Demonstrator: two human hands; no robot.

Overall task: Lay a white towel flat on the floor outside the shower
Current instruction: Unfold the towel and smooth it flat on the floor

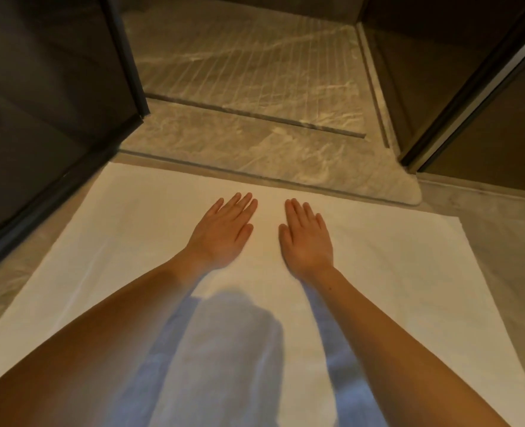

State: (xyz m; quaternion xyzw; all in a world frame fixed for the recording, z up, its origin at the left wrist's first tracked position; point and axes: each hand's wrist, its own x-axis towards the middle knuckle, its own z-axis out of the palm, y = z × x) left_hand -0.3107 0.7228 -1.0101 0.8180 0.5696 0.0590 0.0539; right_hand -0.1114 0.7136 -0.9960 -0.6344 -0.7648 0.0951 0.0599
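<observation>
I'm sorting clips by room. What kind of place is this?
Most likely a bathroom, at a walk-in shower entrance. A dark-framed glass panel borders a grooved marble shower floor, and a white towel lies spread on the floor outside it, both hands resting flat on it.

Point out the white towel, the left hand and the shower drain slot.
white towel [378, 266], head view, bare right part.
left hand [224, 232], head view, back of hand.
shower drain slot [270, 117], head view, mid-length.

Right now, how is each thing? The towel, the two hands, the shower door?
white towel: spread flat on the floor, outside the shower
left hand: open, palm down on the towel
right hand: open, palm down on the towel
shower door: open
</observation>
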